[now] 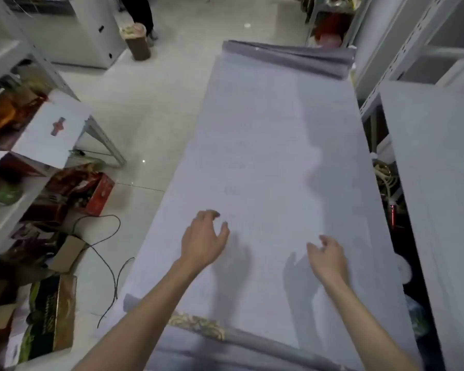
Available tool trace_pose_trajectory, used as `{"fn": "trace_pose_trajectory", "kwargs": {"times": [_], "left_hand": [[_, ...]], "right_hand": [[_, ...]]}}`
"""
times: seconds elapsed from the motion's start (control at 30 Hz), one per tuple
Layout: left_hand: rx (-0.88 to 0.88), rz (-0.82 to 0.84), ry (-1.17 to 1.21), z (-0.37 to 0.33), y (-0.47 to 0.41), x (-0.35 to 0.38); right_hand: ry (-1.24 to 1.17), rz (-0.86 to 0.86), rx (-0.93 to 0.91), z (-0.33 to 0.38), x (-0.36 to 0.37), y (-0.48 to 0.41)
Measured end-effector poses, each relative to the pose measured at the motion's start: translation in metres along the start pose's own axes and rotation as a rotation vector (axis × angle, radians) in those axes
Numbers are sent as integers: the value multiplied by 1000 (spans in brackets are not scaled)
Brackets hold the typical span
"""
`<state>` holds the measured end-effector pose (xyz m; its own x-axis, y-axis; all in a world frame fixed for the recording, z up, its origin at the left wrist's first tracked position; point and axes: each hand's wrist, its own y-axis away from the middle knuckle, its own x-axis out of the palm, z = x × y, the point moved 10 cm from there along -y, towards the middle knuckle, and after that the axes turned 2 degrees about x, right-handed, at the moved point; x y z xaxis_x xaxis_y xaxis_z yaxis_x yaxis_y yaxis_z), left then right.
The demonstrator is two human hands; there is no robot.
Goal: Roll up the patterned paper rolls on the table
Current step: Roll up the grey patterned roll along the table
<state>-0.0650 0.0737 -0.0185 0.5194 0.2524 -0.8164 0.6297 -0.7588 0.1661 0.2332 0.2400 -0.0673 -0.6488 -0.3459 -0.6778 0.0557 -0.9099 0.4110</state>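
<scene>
left hand [202, 236], right hand [328, 257] above paper sheet [265, 156] | green box [48, 317] lettering blurred

Both bare forearms are reaching forward, palms facing down. The left hand [202, 241] is hovering with its fingers [212, 214] loosely curled, holding nothing. The right hand [330, 261] is hovering well to the right of those fingers and slightly nearer the body, its own fingers relaxed and slightly bent.

The paper [265, 156] looks matt and smooth; its roll [198, 324] shows a shiny gold print. The floor [150, 116] is glossy tile, the shelf [402, 57] painted metal.
</scene>
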Motion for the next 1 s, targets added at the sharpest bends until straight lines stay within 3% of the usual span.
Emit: {"fn": "trace_pose_trajectory", "kwargs": {"times": [0.1, 0.27, 0.47, 0.7, 1.0], "left_hand": [[-102, -102, -71, 42, -57, 4], [-166, -171, -250, 95, -113, 20], [-309, -145, -206, 129, -125, 43], [-378, -287, -234, 138, -119, 19], [-398, -285, -265, 96, -128, 42]], "right_hand": [[48, -181, 24, -4, -10, -50], [216, -333, 113, -21, -25, -111], [275, -380, 119, -34, -24, -141], [337, -438, 5, -20, -48, -143], [272, -354, 39, -38, -61, -157]]}}
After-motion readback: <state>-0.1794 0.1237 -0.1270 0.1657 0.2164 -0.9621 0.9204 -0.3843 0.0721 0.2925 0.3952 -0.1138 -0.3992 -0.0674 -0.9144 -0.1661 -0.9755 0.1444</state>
